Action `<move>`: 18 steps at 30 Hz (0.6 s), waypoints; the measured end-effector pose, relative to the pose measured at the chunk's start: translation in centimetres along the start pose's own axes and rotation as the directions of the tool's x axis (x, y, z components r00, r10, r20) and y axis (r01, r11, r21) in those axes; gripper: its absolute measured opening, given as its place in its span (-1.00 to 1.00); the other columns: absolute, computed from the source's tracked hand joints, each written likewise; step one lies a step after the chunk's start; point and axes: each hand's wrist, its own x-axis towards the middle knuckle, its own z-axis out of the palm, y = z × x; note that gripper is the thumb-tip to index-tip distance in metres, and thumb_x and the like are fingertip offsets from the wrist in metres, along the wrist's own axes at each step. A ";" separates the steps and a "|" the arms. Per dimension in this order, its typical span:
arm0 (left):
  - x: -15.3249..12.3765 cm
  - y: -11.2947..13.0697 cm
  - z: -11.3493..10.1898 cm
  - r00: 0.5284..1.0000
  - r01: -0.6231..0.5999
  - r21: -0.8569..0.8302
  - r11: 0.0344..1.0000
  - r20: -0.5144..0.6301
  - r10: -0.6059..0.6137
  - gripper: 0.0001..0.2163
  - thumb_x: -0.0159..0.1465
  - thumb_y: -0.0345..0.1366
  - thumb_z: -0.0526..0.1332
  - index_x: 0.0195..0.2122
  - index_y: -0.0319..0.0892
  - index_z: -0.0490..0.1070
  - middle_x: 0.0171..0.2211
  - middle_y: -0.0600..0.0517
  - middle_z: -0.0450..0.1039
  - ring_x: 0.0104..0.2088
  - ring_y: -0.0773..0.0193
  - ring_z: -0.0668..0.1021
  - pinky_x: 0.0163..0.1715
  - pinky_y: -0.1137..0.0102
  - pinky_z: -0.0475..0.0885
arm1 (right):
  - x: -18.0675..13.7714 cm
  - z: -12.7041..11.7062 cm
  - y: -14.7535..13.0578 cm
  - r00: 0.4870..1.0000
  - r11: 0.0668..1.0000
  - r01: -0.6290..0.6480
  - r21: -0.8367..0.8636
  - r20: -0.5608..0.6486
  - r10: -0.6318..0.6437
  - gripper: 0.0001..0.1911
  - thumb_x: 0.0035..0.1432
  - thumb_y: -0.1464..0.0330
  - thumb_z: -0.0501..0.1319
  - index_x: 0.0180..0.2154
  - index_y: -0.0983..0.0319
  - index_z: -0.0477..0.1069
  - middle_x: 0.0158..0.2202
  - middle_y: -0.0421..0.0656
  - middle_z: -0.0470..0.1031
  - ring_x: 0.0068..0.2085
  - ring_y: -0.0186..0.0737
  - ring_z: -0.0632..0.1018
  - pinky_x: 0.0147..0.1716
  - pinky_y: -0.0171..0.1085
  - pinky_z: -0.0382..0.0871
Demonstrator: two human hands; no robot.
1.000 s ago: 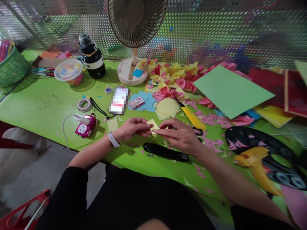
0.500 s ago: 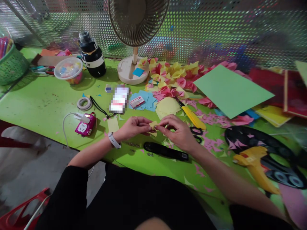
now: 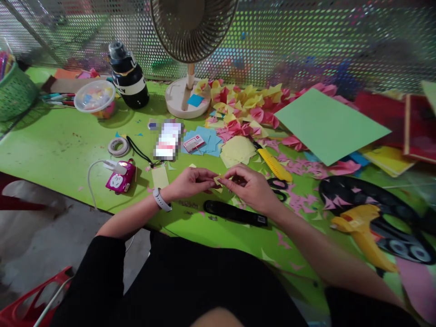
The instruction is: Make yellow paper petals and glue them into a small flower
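Head view: far to the left of the hands a green mesh basket (image 3: 15, 93) sits at the table's left end, and the green table (image 3: 51, 145) lies mostly bare between it and the wrists, the widest open room in reach. Its near edge runs diagonally just under the left forearm. A clear lidded tub (image 3: 95, 97), a black bottle (image 3: 127, 77) with white lettering too blurred to read, a tape roll (image 3: 118, 146) and a glossy pink gadget (image 3: 121, 178) on a white cable stand left of and beyond the left hand (image 3: 190, 181). That hand, with a white band at the wrist, pinches a small yellow paper (image 3: 217, 180) with thumb and fingertips; the right hand (image 3: 254, 186) pinches the same piece from the other side, the two nearly touching just above the table. A long black stapler (image 3: 235, 213) lies just below them. Beyond stand a fan base (image 3: 180, 102), flat blue paper squares (image 3: 207, 141) and folded pink and yellow paper pieces (image 3: 245, 109). Right of the right hand lie a ribbed yellow cutter (image 3: 274, 165), a smooth green sheet (image 3: 329, 125) and a yellow glue gun (image 3: 364, 231), crowding that side.
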 end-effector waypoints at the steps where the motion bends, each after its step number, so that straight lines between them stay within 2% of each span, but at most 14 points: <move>1: 0.0 0.0 0.0 1.000 0.002 -0.001 1.000 -0.002 -0.002 -0.72 0.18 -0.33 0.37 -0.10 -0.33 0.51 -0.21 -0.15 0.64 -0.25 0.27 0.67 -0.25 0.41 0.61 | 0.0 0.0 -0.1 1.000 1.000 0.000 -0.005 -0.001 0.000 -0.55 0.17 -0.07 0.22 -0.37 0.19 0.44 -0.36 -0.13 0.45 -0.44 -0.26 0.44 -0.45 -0.24 0.33; 7: -0.1 0.3 0.0 0.999 0.037 -0.065 0.997 0.025 -0.035 -0.71 0.17 -0.34 0.37 -0.10 -0.33 0.52 -0.21 -0.16 0.63 -0.23 0.26 0.67 -0.25 0.42 0.60 | 0.1 0.0 -0.1 1.000 1.000 -0.005 -0.007 0.004 0.005 -0.56 0.16 -0.07 0.23 -0.37 0.18 0.44 -0.36 -0.12 0.47 -0.45 -0.26 0.44 -0.49 -0.25 0.33; 14: -0.1 0.1 -0.1 1.000 0.020 -0.027 0.999 0.023 -0.019 -0.71 0.19 -0.25 0.36 -0.12 -0.32 0.55 -0.23 -0.14 0.63 -0.25 0.25 0.66 -0.25 0.40 0.60 | 0.1 0.2 0.1 1.000 1.000 -0.002 -0.009 0.008 0.002 -0.58 0.16 -0.05 0.23 -0.39 0.18 0.43 -0.36 -0.11 0.47 -0.46 -0.26 0.44 -0.50 -0.25 0.34; 18: -0.1 0.1 -0.2 1.000 0.024 -0.034 0.999 0.014 -0.024 -0.71 0.19 -0.25 0.37 -0.12 -0.32 0.54 -0.25 -0.13 0.63 -0.27 0.26 0.66 -0.28 0.43 0.60 | 0.0 0.0 0.1 0.998 0.997 -0.066 0.043 0.008 0.066 -0.59 0.10 -0.03 0.30 -0.35 0.18 0.38 -0.37 -0.14 0.47 -0.47 -0.27 0.44 -0.52 -0.26 0.33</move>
